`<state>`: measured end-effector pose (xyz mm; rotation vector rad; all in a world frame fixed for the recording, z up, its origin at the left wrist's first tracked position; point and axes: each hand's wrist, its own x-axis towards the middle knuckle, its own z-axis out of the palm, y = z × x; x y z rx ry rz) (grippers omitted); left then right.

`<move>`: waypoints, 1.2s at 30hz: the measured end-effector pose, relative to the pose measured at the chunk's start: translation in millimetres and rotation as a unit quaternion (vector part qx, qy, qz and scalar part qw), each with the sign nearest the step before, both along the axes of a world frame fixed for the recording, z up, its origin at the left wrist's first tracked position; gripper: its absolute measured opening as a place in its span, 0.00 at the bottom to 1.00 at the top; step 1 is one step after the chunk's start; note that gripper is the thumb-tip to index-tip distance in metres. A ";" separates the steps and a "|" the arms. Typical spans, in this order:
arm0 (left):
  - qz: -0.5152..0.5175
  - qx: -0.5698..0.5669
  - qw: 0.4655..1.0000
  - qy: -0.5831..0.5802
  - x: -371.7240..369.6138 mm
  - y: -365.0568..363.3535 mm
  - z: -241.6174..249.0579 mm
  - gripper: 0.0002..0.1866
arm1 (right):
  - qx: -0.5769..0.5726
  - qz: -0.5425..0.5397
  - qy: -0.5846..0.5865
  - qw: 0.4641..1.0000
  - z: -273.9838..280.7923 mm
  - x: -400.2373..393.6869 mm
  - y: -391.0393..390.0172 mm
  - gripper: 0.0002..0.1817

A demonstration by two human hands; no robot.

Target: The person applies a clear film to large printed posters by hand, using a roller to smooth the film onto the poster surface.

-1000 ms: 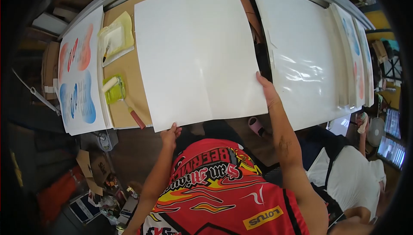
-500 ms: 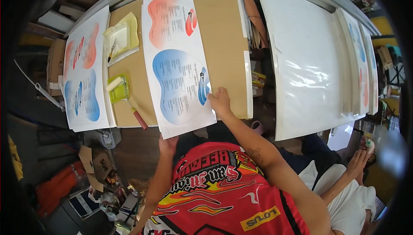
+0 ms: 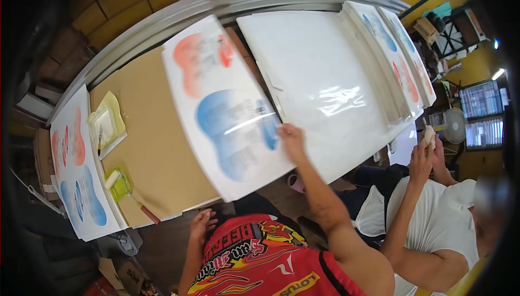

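A white sheet (image 3: 189,92) printed with one red and one blue shape lies slanted over the brown board (image 3: 146,101), blurred by motion. At its right edge, beside the blue print, my right hand (image 3: 292,140) pinches the paper. My left hand (image 3: 202,223) is off the sheet, near the board's front edge, with its fingers loosely apart and nothing in them. On the board's left side are a green tray (image 3: 121,186) with a roller (image 3: 146,211) and a yellowish lined tray (image 3: 108,125) with a brush (image 3: 99,143).
More printed sheets (image 3: 81,179) lie at the far left. A glossy white panel (image 3: 319,84) is on the right, with printed sheets (image 3: 398,63) beyond it. A co-worker in a white shirt (image 3: 433,217) holds a small pale item (image 3: 429,135) at the right.
My right hand has carried the sheet rightward across the board, tilting it. My left hand no longer touches the sheet's lower edge. The view has turned, and the co-worker's hands show higher up.
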<state>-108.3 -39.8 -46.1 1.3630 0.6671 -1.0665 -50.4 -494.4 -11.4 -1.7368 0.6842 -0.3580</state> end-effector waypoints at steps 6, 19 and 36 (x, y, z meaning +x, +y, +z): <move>-0.097 0.069 0.993 -0.014 12.6 11.8 -12.7 0.22 | 0.060 -0.120 0.095 0.986 0.3 -86.5 -184.4 0.11; -0.216 0.126 0.956 -0.157 -13.4 56.9 -22.8 0.25 | -0.458 -0.250 0.147 0.841 -66.5 -107.2 -240.3 0.15; -0.041 0.138 0.970 -0.196 -30.6 251.0 9.7 0.14 | -0.160 0.361 0.171 0.903 -9.2 45.4 530.1 0.32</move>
